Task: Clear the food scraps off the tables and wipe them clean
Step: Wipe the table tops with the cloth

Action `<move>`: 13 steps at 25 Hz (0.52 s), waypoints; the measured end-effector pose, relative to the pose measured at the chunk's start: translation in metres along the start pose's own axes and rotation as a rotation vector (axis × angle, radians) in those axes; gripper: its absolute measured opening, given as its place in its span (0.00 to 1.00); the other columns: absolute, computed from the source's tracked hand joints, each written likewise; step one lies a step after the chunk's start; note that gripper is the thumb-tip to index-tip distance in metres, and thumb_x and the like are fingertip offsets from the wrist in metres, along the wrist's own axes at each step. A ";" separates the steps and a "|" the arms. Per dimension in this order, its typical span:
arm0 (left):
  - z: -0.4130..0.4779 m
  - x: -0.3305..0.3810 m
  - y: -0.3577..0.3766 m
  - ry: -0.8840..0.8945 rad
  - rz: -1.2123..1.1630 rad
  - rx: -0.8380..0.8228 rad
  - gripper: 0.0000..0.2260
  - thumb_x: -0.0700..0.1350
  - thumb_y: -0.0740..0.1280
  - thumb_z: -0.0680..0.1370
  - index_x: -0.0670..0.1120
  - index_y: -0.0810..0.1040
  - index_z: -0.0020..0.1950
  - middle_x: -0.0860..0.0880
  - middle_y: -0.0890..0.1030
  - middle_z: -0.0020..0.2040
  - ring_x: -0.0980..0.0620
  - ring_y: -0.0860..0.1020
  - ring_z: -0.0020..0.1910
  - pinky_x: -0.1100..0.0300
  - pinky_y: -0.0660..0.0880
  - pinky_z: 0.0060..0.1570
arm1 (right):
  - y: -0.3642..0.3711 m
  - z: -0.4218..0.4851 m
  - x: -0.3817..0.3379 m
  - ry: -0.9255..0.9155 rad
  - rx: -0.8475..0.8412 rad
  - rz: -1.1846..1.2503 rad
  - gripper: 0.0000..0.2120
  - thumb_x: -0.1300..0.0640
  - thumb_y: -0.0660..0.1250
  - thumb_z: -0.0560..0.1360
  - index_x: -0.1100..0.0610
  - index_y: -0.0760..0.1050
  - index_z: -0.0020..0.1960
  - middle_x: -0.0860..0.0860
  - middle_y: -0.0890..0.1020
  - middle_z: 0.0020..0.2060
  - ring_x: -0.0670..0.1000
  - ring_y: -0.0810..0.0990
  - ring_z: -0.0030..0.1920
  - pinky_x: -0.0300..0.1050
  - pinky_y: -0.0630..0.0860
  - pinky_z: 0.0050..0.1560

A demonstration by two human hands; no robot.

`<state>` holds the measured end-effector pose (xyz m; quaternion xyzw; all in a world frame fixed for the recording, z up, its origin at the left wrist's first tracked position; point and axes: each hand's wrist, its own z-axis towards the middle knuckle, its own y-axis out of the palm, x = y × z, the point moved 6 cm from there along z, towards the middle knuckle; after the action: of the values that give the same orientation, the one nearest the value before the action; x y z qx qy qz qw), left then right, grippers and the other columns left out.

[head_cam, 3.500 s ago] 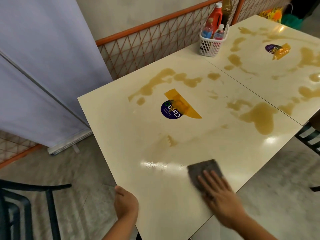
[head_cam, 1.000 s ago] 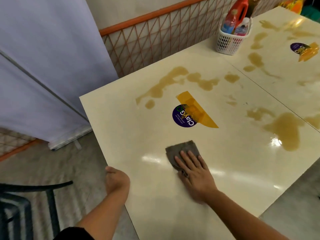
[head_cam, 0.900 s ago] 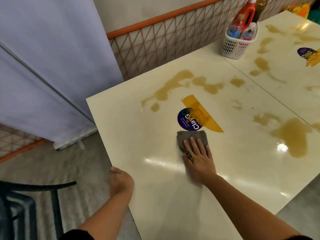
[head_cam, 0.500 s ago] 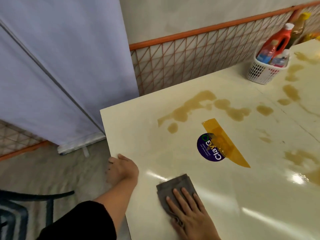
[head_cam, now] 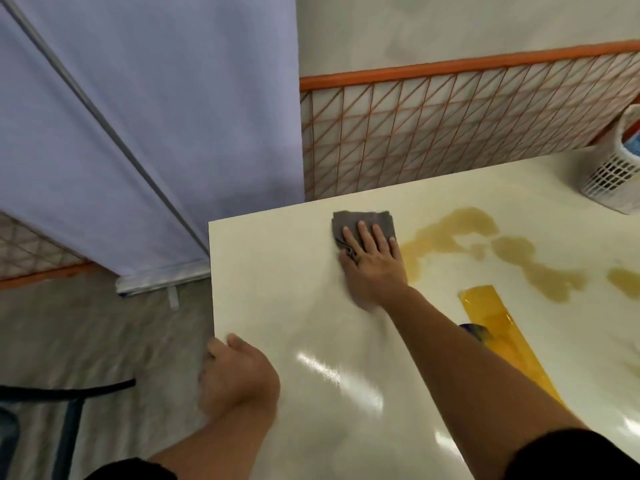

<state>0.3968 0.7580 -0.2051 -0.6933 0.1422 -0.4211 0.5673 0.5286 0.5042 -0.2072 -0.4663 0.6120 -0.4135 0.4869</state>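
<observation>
Far left of the cloth hangs a smooth, matte lavender banner (head_cam: 138,133) with a thin metal pole across it. Below it, well to the cloth's lower left, the dark curved frame of a chair (head_cam: 69,393) stands on the mottled floor. Nearer the cloth on that side, the left hand (head_cam: 239,379) clasps the left edge of the table (head_cam: 294,306), thumb on top; the fingers go over the rim and are blurred. The table is a glossy cream slab, hard and slick, with ceiling lights glinting on it. The cloth (head_cam: 360,221) itself lies near the table's far edge: grey, soft and folded into a rough rectangle. It is probably light and limp, so it would bunch if pinched at 1 corner. The right hand (head_cam: 372,258) lies flat on it with fingers straight and spread, pressing rather than gripping, which looks the best way to drive it. Behind the cloth runs an orange lattice railing (head_cam: 450,126). Just right of the cloth begins a thin, tan, watery spill (head_cam: 450,233), not yet wiped, which should lift easily off so smooth a surface. Lower right of the cloth lies a flat, shiny yellow strip (head_cam: 498,327). Far right of it stands a white perforated plastic basket (head_cam: 616,181).
</observation>
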 end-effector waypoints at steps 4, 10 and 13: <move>0.003 0.002 -0.003 0.023 0.003 0.025 0.13 0.42 0.60 0.78 0.31 0.72 0.49 0.26 0.78 0.40 0.29 0.79 0.36 0.42 0.77 0.38 | -0.002 0.022 -0.007 0.041 -0.030 0.007 0.27 0.39 0.41 0.84 0.40 0.41 0.82 0.46 0.42 0.82 0.51 0.39 0.81 0.55 0.38 0.80; 0.002 -0.008 0.004 -0.072 -0.090 -0.045 0.13 0.43 0.59 0.82 0.32 0.70 0.58 0.27 0.77 0.50 0.28 0.78 0.46 0.38 0.73 0.45 | 0.033 -0.148 -0.041 -0.091 0.092 0.042 0.27 0.41 0.50 0.83 0.46 0.61 0.80 0.52 0.62 0.80 0.57 0.60 0.79 0.58 0.55 0.76; 0.003 -0.010 0.005 -0.087 -0.093 -0.083 0.14 0.44 0.56 0.83 0.35 0.70 0.60 0.29 0.77 0.51 0.30 0.77 0.48 0.41 0.72 0.47 | 0.049 -0.210 -0.045 -0.099 0.038 0.082 0.27 0.40 0.48 0.83 0.48 0.70 0.76 0.52 0.69 0.76 0.56 0.67 0.76 0.58 0.63 0.71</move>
<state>0.3945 0.7652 -0.2138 -0.7397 0.1024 -0.4101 0.5237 0.3187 0.5697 -0.2060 -0.4514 0.5976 -0.3812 0.5420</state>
